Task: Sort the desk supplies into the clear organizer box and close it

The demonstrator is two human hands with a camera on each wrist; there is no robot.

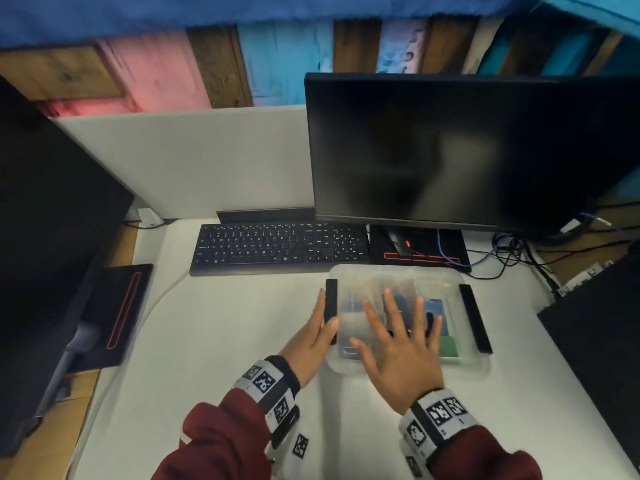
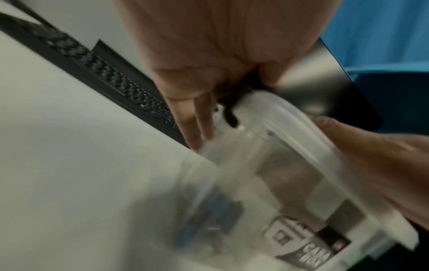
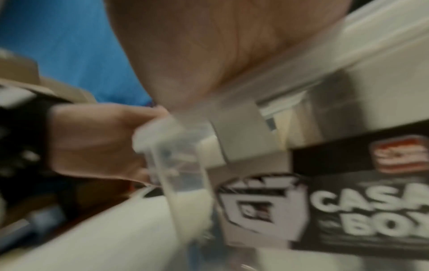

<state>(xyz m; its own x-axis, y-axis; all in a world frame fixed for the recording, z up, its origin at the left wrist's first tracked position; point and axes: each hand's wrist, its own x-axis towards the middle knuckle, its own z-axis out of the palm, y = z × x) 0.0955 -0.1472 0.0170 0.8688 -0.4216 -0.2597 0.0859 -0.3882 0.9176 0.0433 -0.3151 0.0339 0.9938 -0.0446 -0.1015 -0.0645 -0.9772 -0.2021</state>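
The clear organizer box (image 1: 446,282) sits on the white desk with its lid on. Blurred blue (image 1: 434,308) and green (image 1: 450,348) supplies show through the lid. A black latch (image 1: 331,296) runs along its left side and another black latch (image 1: 474,317) along its right. My left hand (image 1: 313,337) lies against the left latch, fingers straight along its outer side and thumb on top. My right hand (image 1: 398,348) lies flat with spread fingers on the lid. In the left wrist view my fingers (image 2: 197,128) flank the latch (image 2: 230,113). The right wrist view is blurred; it shows the box's label (image 3: 348,210).
A black keyboard (image 1: 277,247) lies just behind the box, with a dark monitor (image 1: 467,150) and its base (image 1: 419,251) behind that. Cables (image 1: 512,251) trail at the back right. A black pad (image 1: 121,313) lies left, and a dark object (image 1: 606,323) stands right.
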